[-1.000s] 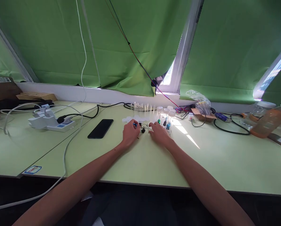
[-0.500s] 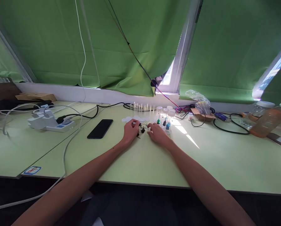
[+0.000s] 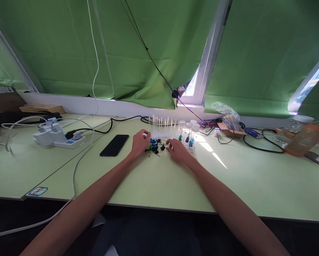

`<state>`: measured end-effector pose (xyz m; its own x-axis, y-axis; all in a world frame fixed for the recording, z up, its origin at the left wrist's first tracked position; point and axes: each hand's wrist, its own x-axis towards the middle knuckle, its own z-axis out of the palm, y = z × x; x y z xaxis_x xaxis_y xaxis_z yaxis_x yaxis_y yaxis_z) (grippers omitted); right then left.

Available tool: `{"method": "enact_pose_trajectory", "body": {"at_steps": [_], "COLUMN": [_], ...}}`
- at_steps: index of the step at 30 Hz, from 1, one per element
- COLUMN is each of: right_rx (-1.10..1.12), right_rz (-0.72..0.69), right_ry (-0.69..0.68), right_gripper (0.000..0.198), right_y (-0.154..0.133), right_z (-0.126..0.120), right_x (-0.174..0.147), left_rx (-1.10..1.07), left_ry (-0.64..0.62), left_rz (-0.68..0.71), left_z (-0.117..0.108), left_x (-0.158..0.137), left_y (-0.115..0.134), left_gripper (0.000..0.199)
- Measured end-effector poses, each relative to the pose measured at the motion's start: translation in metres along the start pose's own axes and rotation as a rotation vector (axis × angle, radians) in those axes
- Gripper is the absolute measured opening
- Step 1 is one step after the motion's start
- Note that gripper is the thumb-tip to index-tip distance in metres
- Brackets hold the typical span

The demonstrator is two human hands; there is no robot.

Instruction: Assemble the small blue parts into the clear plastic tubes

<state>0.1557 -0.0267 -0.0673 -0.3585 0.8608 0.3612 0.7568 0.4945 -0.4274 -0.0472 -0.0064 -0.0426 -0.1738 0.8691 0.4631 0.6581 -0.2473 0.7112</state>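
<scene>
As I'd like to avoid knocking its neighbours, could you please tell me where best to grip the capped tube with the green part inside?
Probably by the white cap, from above: the tube stands upright with that cap on top, while the right hand is just in front and other capped tubes stand close on its right.

Black phone (image 3: 114, 145), white power strip (image 3: 68, 143), green blinds (image 3: 156, 74)

left hand (image 3: 141, 143): beside small parts (image 3: 155, 146) | right hand (image 3: 177, 150): near capped tubes (image 3: 187, 133)
</scene>
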Motion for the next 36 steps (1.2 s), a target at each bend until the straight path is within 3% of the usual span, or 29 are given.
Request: {"method": "enact_pose_trajectory", "body": {"at_steps": [6,17,36], "right_rx": [0.013,0.004,-0.009], "right_rz": [-0.003,-0.011,-0.023], "right_ry": [-0.005,-0.008,-0.035], "right_gripper": [0.019,0.018,0.020], "right_y": [-0.002,-0.005,-0.004], "right_z": [-0.001,-0.004,-0.003], "right_x": [0.000,-0.002,-0.002], "left_rx": [0.301,0.278,0.276], "left_ry": [-0.141,-0.229,-0.345], "left_rz": [0.063,0.154,0.158], "left_z": [0.003,0.000,-0.003], "left_x": [0.004,-0.002,-0.007], "left_y": [-0.012,-0.001,0.000], "left_gripper": [0.022,0.030,0.031]}}
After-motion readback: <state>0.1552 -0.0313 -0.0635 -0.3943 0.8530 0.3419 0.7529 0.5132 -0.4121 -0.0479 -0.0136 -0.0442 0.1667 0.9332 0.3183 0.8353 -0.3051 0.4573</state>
